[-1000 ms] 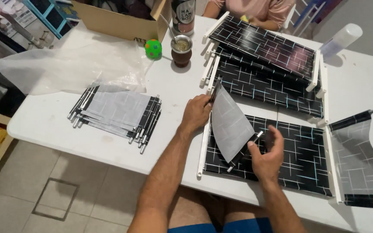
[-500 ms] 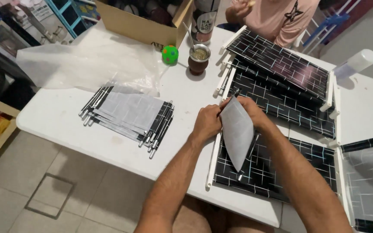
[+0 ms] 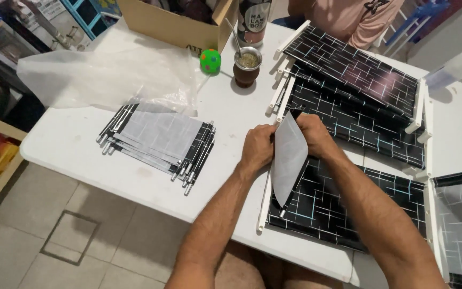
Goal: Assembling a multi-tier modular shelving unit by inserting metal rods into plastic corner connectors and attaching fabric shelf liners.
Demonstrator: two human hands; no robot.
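At the far left of the white table (image 3: 81, 155) a sheet of clear plastic film (image 3: 108, 72) lies crumpled, its near edge just over a flat stack of grey fabric panels with dark rods (image 3: 159, 142) at their ends. Behind these stands a cardboard box (image 3: 172, 24), and just right of it a green ball with coloured dots (image 3: 210, 61) and a brown gourd cup with a metal straw (image 3: 246, 65). Right of centre, the left hand (image 3: 256, 149) and the right hand (image 3: 312, 135) are close together, both clamped on the edges of one grey fabric panel (image 3: 289, 158), held up on edge and tilted over a black panel with a pale line pattern (image 3: 343, 206) lying flat at the near table edge. Both forearms reach in from below, the wrists bent inward. More black patterned panels with white tubes (image 3: 359, 69) are stacked behind the hands, and a clear bottle (image 3: 453, 68) lies at the far right.
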